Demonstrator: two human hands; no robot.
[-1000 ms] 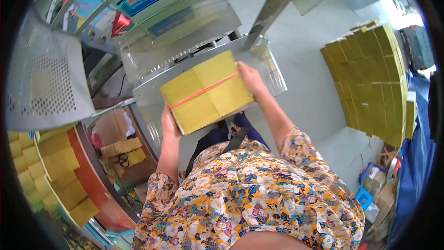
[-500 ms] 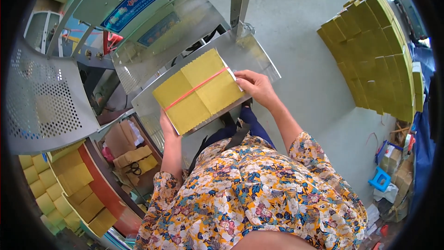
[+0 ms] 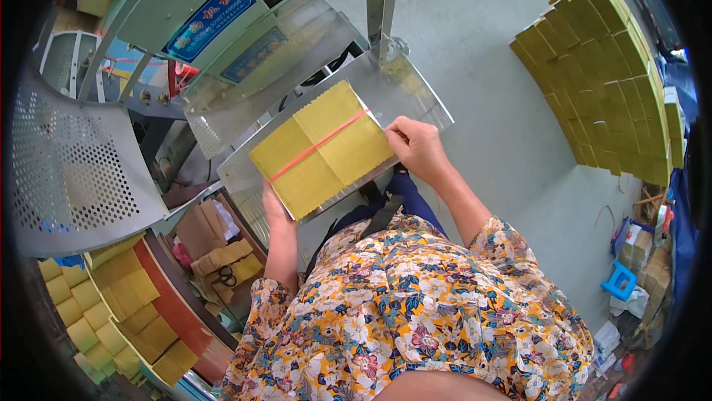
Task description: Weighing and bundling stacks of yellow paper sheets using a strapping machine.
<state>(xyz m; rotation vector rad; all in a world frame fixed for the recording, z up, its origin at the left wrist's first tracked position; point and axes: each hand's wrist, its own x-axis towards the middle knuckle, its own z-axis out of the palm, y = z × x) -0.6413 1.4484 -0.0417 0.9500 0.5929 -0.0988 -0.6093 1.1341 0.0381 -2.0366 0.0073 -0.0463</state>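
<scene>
Two hands on yellow paper bundle (image 3: 324, 150) with orange band, flat on metal tray (image 3: 415, 90). Right hand (image 3: 417, 147) pinches right edge; left hand (image 3: 273, 201) grips near corner. Bare tray beyond far edge.

One head-worn fisheye view looks steeply down from close above the person's chest onto the metal machine table (image 3: 415, 97); edges bend toward the rim.

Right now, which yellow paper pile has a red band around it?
The yellow bundle on the metal tray, between both hands. The stacked yellow piles by the wall show no band.
</scene>
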